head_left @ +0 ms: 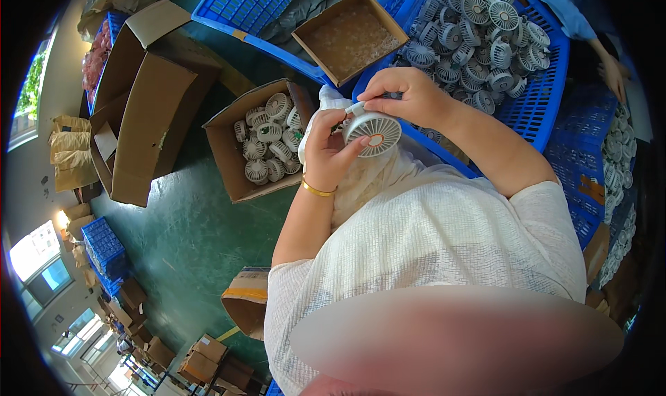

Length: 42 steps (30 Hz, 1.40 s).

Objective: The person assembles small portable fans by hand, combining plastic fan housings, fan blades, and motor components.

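A small white round fan [373, 136] with a slotted grille and an orange-ringed centre is held before my body. My left hand [325, 149] is closed around its left edge, the thumb lying on the grille. At the top of the fan, my right hand [413, 94] pinches the short neck piece between thumb and fingers. Something small and dark shows between those right fingers, too little seen to name. To the left of my hands, a cardboard box [218, 156] holds several similar white fans [267, 136]. Many more fans [479, 45] fill a blue plastic crate [557, 97] on the right.
A shallow cardboard tray [316, 57] with small loose bits rests on another blue crate [236, 14]. Tall open cartons [156, 111] stand left on the green floor [180, 236]. At far right, another person's hand [612, 73] reaches near more fans [617, 153].
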Motion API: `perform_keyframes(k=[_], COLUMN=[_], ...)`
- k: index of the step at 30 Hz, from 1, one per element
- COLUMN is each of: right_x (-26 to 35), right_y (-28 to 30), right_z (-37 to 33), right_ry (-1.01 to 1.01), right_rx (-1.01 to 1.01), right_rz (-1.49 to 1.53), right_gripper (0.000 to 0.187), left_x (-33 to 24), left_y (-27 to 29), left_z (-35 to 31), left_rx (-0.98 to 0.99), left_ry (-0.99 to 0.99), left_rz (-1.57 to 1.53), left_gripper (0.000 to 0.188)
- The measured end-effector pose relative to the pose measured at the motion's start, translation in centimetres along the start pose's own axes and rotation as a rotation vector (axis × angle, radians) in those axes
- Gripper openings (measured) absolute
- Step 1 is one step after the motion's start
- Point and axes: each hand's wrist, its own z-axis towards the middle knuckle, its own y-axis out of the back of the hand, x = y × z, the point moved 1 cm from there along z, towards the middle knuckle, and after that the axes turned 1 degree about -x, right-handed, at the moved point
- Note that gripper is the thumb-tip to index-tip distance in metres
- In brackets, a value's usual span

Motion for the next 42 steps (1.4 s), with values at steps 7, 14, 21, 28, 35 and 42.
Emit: perform_keyframes(k=[7,14,21,28,35,42], right_x=[0.0,-10.7,-26.1,-27.4,-12.1,3.2], right_y=[-0.5,5.1,0.3,0.3,6.3,5.3], right_z=[0.4,-3.4,-12.1,-13.4,-6.9,-1.1], right_ry=[-0.115,-0.444,-0.950,-0.938,-0.685,-0.302], right_rx=[0.084,-0.639,0.121,0.150,0.198,0.356], right_rz=[0.145,0.120,-0.643,-0.858,-0.362,-0.034], right_gripper=[0.015,0.016,0.047,0.049,0.057,0.036], left_x=[-0.6,-2.5,2.9,-0.7,-2.1,-2.6], left_y=[0.4,7.8,14.2,3.9,-3.7,-5.2], left_z=[-0.3,-2.7,-3.3,1.2,4.6,3.8], left_rx=[0.009,-0.704,-0.997,-0.341,0.186,0.418], left_ry=[-0.041,-0.020,0.480,-0.151,-0.079,0.243], left_rz=[0.084,0.012,0.263,0.343,0.610,0.087], left_gripper=[0.047,0.046,0.060,0.040,0.062,0.093])
